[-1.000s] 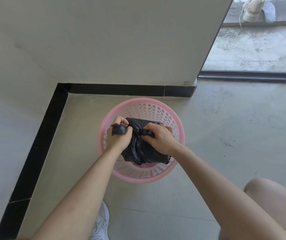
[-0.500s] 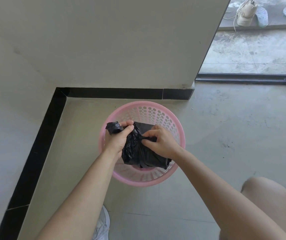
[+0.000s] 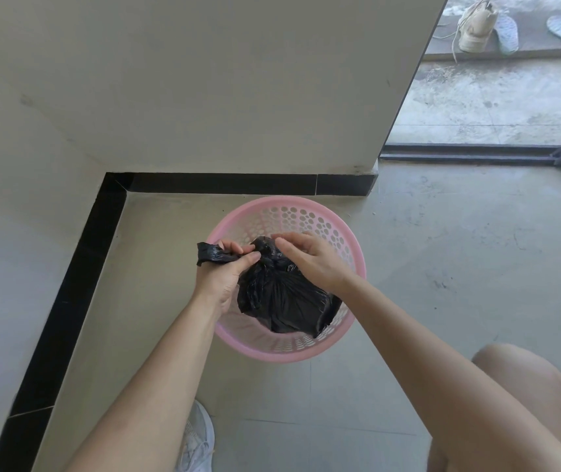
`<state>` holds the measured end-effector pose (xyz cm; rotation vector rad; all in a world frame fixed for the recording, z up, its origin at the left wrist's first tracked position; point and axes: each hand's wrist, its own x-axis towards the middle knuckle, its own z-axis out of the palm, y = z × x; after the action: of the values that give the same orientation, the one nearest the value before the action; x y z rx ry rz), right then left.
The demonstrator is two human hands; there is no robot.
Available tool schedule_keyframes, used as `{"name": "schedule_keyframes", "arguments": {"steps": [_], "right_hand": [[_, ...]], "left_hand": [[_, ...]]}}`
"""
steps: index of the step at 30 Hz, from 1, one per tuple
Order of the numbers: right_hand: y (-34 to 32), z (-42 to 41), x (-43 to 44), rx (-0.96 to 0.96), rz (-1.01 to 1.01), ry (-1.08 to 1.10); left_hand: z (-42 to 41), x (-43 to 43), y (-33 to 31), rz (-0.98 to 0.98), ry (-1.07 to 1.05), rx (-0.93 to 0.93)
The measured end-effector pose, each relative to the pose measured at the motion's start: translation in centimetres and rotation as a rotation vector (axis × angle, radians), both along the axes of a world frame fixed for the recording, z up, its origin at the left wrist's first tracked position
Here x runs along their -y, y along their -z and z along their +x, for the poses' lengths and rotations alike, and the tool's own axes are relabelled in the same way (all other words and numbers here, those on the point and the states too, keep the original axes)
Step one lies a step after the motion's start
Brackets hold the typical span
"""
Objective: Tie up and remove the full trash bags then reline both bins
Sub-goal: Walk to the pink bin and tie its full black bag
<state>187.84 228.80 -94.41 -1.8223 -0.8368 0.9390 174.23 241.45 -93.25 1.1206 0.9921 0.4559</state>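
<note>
Between left hand [image 3: 219,272] and right hand [image 3: 309,264] the trash bag [image 3: 282,301] is black; the bin [image 3: 292,216] around it is pink, dotted with round holes. Left of the left hand the skirting [image 3: 78,284] is black, the floor [image 3: 156,267] pale grey.

Right hand [image 3: 309,262]: grip on crumpled black plastic trash bag [image 3: 282,301] released since 0.5 s ago; fingers now loosely straight over its knot. Left hand [image 3: 221,277]: more bag tail showing beyond fist than 1 s ago.
</note>
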Motion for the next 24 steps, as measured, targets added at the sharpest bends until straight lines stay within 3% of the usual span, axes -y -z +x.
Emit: {"name": "schedule_keyframes", "arguments": {"steps": [4, 7, 11, 12, 20, 24], "right_hand": [[-0.1, 0.9, -0.5, 0.232, 0.000, -0.099], [-0.5, 2.0, -0.1, 0.393, -0.134, -0.138], [-0.9, 2.5, 0.8, 1.047, -0.206, -0.260], [-0.8, 2.6, 1.1, 1.133, -0.216, -0.283], [1.0, 2.7, 3.7, 1.277, -0.447, -0.252], [1.2, 2.2, 3.8, 1.140, -0.508, -0.094]], "left_hand": [[0.2, 0.6, -0.1, -0.009, 0.132, 0.097], [0.9, 0.7, -0.5, -0.109, 0.060, 0.181], [2.1, 0.9, -1.3, -0.001, 0.006, 0.089], [2.1, 0.7, -1.3, 0.047, 0.008, 0.055], [1.7, -0.1, 0.1, 0.342, 0.053, -0.208], [0.7, 0.3, -0.3, 0.651, 0.234, -0.304]]}}
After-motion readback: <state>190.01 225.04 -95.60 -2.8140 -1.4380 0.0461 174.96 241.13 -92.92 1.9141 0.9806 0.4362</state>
